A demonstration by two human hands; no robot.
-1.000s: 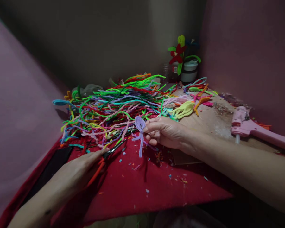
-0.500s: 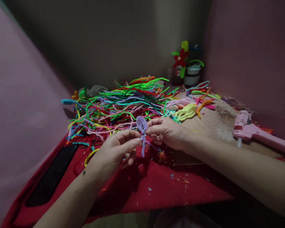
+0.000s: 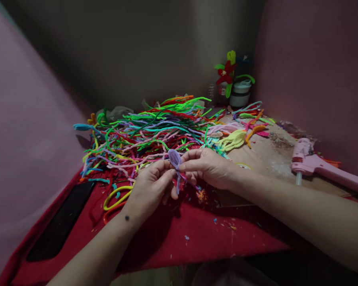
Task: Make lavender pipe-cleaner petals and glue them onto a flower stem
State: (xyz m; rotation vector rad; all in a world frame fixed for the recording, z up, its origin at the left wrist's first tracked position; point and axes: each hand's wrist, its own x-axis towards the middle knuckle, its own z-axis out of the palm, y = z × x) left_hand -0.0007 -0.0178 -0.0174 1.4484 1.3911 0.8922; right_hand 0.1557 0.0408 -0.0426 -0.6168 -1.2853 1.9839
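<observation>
Between my two hands is a purple pipe cleaner [image 3: 175,158], bent into a loop at the top with its twisted ends hanging below. My left hand [image 3: 156,180] pinches it low on the left side, around the twist. Thumb and forefinger of my right hand [image 3: 207,167] close on it from the right, just under the loop. The piece is held above the red cloth [image 3: 197,226]. Behind my hands lies a big heap of pipe cleaners [image 3: 155,129] in many colours. My fingertips partly cover the twist.
A pink glue gun [image 3: 313,163] lies at the right on a brown board [image 3: 262,155]. At the left is a black phone-like slab [image 3: 61,222]. Scissors with yellow and orange handles [image 3: 115,200] lie by my left wrist. A jar [image 3: 240,93] and red flower [image 3: 226,73] stand at the back.
My left hand has shifted a little up and right, closer to my right hand, uncovering more of the scissors. The purple loop has tilted to the left.
</observation>
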